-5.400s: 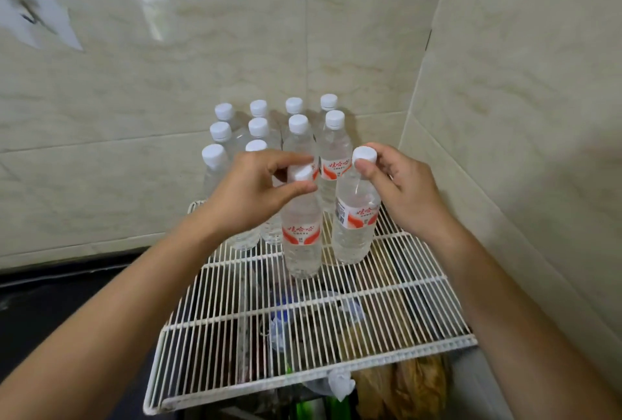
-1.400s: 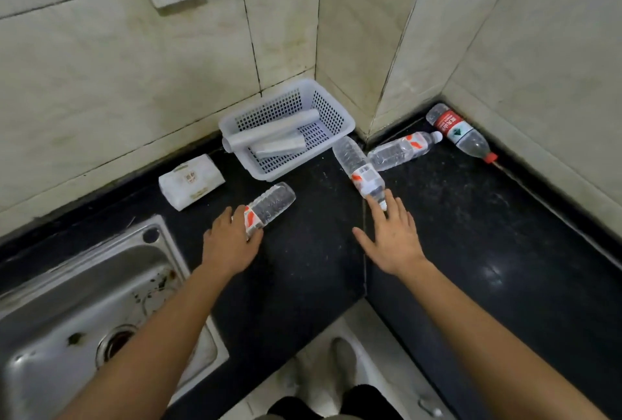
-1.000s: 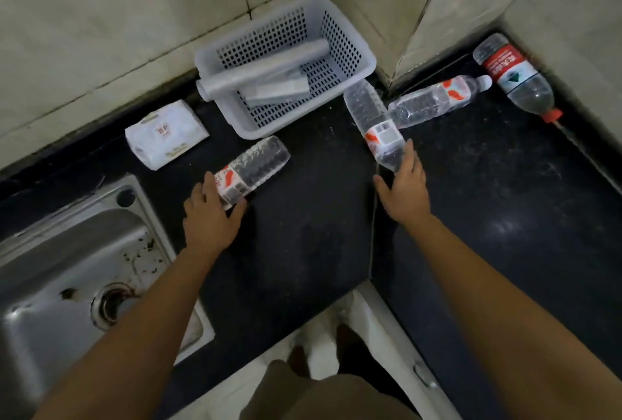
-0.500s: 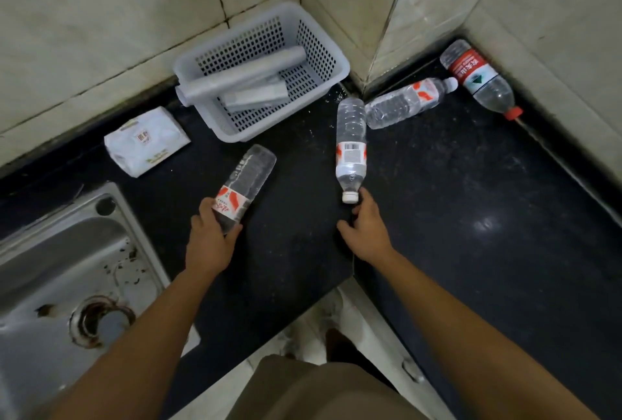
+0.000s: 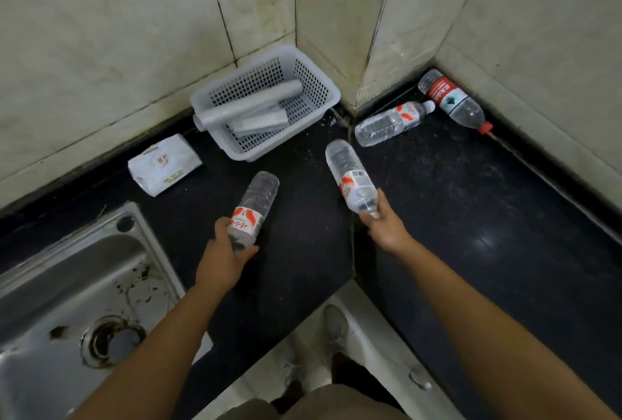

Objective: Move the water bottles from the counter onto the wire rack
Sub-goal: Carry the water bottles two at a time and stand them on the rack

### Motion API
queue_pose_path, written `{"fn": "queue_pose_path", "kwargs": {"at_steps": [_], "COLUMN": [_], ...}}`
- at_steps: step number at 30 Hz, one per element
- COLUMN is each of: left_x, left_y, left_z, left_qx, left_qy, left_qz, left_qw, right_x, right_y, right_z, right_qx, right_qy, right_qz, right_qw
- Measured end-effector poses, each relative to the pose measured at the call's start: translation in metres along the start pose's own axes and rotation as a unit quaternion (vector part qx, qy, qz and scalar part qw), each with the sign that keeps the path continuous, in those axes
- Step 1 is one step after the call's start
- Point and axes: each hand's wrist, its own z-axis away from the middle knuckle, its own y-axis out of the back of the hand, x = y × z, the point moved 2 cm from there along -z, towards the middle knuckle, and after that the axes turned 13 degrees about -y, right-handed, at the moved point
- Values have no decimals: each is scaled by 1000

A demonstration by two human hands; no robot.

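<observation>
My left hand (image 5: 222,258) grips the cap end of a clear water bottle (image 5: 257,204) with a red and white label, its base pointing away from me. My right hand (image 5: 387,228) holds a second such bottle (image 5: 350,177) by its neck, raised off the black counter (image 5: 471,217). A third water bottle (image 5: 390,121) lies on its side near the corner. Beside it, against the right wall, lies a larger red-labelled bottle (image 5: 452,101) with a red cap. The wire rack is out of view.
A white plastic basket (image 5: 323,83) holding a grey roll stands in the corner by the tiled wall. A white packet (image 5: 165,164) lies left of it. A steel sink (image 5: 77,302) fills the lower left. My feet and the floor show below the counter's inner corner.
Both hands have closed on bottles that lay on the counter and raised them. The right-hand bottle has swung round with its base away from me. Earlier I stood bottles on the rack.
</observation>
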Motion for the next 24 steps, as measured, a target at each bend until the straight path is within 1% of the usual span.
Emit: {"fn": "queue_pose_path", "kwargs": {"at_steps": [2, 6, 8, 9, 12, 13, 16, 19, 22, 24], "left_x": [15, 47, 61, 69, 96, 104, 121, 123, 130, 140], "left_y": [13, 36, 44, 47, 50, 49, 40, 28, 24, 21], "left_z": [0, -2, -5, -6, -12, -14, -18, -21, -33, -46], "left_qx": [13, 37, 51, 60, 69, 67, 72, 85, 72, 48], "left_qy": [-31, -116, -156, -178, -234, -246, -239, -232, -212, -194], "left_qz": [-33, -84, -107, -116, -126, -120, -65, 39, 147, 182], "left_qw": [999, 989, 981, 975, 961, 959, 966, 968, 963, 963], "right_x": [-2, -27, -47, -55, -72, -72, -61, -45, -31, -25], "right_y": [26, 69, 85, 90, 95, 93, 84, 67, 51, 44], "right_z": [17, 42, 52, 55, 61, 61, 58, 58, 58, 56], "right_qx": [4, 102, 140, 146, 145, 139, 124, 120, 115, 105], "right_qy": [38, 101, 147, 171, 237, 242, 214, 203, 183, 171], "right_qz": [-20, 18, 78, 116, 230, 239, 171, 92, -1, -47], "right_qw": [999, 989, 976, 968, 933, 930, 954, 967, 976, 979]}}
